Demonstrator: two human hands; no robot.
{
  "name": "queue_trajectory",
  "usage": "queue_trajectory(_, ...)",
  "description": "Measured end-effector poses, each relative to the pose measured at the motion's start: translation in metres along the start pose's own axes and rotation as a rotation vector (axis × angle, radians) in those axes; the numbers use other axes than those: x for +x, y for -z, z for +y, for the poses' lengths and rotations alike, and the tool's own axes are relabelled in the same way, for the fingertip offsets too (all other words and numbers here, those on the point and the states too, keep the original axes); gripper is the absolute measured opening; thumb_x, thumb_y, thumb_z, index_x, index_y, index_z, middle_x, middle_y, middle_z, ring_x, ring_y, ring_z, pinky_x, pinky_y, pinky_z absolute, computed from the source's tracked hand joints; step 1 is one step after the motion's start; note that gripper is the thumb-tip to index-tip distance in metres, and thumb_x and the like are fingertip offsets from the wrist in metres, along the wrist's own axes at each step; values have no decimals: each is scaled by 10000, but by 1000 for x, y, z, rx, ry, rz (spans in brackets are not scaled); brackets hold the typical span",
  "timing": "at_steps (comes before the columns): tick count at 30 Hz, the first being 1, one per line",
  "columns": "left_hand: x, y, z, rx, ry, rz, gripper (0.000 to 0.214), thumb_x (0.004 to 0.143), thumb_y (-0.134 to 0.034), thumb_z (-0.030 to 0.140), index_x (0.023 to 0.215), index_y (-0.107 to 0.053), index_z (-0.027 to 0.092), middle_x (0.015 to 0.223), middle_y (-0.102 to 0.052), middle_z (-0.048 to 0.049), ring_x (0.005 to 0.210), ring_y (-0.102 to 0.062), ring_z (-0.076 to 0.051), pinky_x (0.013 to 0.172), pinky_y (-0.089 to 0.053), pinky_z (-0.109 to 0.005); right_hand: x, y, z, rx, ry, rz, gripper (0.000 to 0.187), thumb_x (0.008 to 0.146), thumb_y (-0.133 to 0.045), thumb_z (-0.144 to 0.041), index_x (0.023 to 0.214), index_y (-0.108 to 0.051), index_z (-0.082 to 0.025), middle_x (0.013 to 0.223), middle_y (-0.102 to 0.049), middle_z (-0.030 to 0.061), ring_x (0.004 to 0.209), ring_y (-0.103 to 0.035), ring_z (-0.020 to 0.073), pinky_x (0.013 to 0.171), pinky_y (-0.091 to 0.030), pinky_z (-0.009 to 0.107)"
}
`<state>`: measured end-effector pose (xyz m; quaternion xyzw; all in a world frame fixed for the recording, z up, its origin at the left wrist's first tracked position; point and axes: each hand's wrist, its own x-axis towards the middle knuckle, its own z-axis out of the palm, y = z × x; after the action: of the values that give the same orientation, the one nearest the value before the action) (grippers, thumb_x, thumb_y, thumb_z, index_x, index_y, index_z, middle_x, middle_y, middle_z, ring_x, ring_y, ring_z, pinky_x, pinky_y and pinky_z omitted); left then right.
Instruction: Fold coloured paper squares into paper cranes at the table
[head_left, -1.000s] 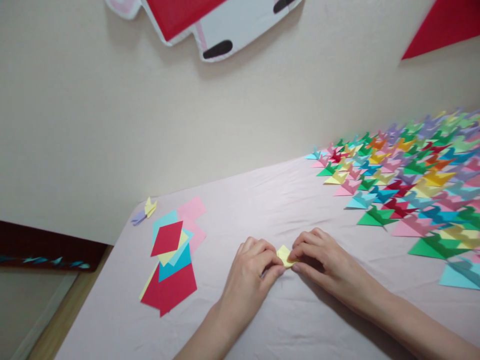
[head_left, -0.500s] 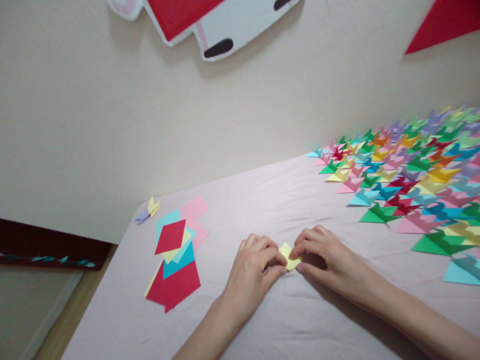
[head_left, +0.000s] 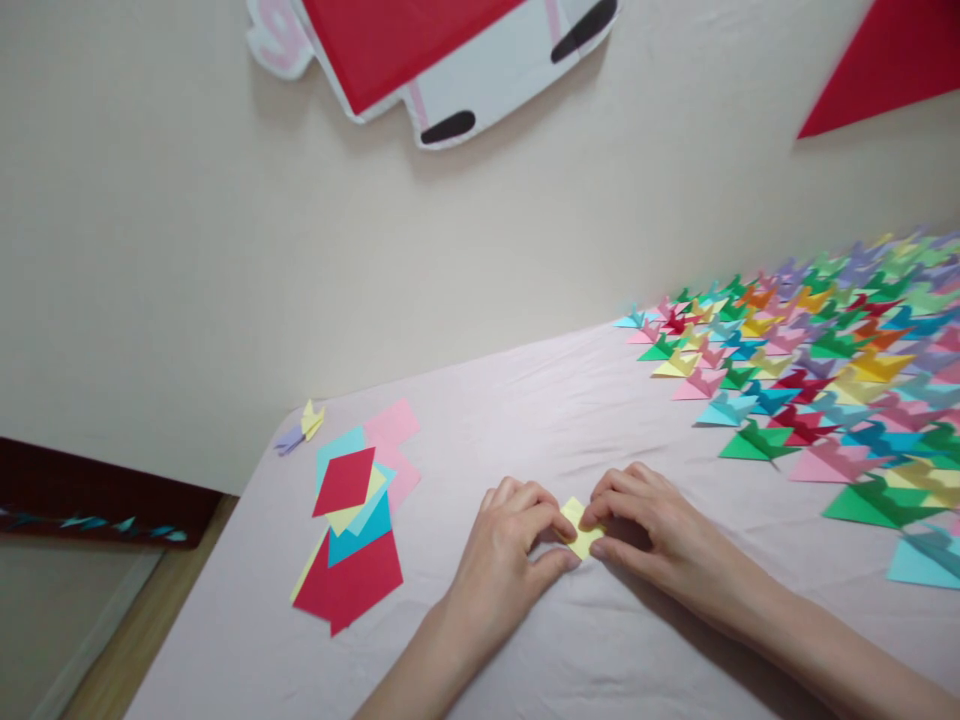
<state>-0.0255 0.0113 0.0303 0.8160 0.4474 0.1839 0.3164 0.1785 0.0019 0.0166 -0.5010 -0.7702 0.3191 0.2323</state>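
A small yellow folded paper [head_left: 579,536], roughly diamond-shaped, lies on the pale cloth surface between my two hands. My left hand [head_left: 517,535] pinches its left side with thumb and index finger. On the opposite side, my right hand [head_left: 637,515] grips the paper's right corner between thumb and fingertips, its other fingers curled above. Parts of the paper's left and right edges are covered by my fingertips.
Loose coloured paper squares [head_left: 352,570] overlap on the left. Two small folded pieces, one yellow [head_left: 312,421] and one purple [head_left: 289,440], sit near the far left corner. Rows of folded paper cranes [head_left: 757,440] fill the right side. A wall [head_left: 450,260] rises behind.
The camera view has tilted slightly, so the whole scene sits a little lower. Both hands stay on the yellow paper, with the fingers shifted only slightly.
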Motion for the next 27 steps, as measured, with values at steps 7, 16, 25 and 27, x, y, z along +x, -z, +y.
queue_trajectory(7, -1, -3, 2, -18, 30, 20, 179, 761, -778, 120, 815, -662, 244, 915, -631, 35, 945, -529, -188, 855, -386, -332, 1, -1, -3, -14, -12, 2, 154, 771, -645, -99, 820, -664, -244, 853, -653, 20, 859, -538, 226, 766, -434, 362)
queue_trajectory(16, 3, -9, -4, 9, 20, 30, 190, 760, -695, 38, 779, -640, 219, 870, -611, 26, 906, -523, -177, 820, -365, -321, 1, -4, -3, -10, -64, -40, 124, 759, -625, -120, 810, -635, -233, 863, -642, 15, 873, -533, 216, 814, -429, 364)
queue_trajectory(25, 2, -23, -8, 169, -24, 121, 203, 672, -564, 10, 750, -491, 182, 841, -555, -22, 872, -494, -205, 737, -337, -339, 3, -9, 2, -4, -38, -22, 121, 880, -586, -196, 767, -625, -216, 843, -635, 19, 863, -536, 212, 815, -417, 377)
queue_trajectory(27, 1, -24, -6, 165, -18, 130, 186, 699, -571, 31, 752, -485, 187, 852, -547, -20, 883, -488, -207, 745, -336, -344, 2, -10, 3, -7, -37, -10, 139, 890, -577, -203, 760, -622, -217, 839, -631, 17, 854, -535, 209, 811, -420, 377)
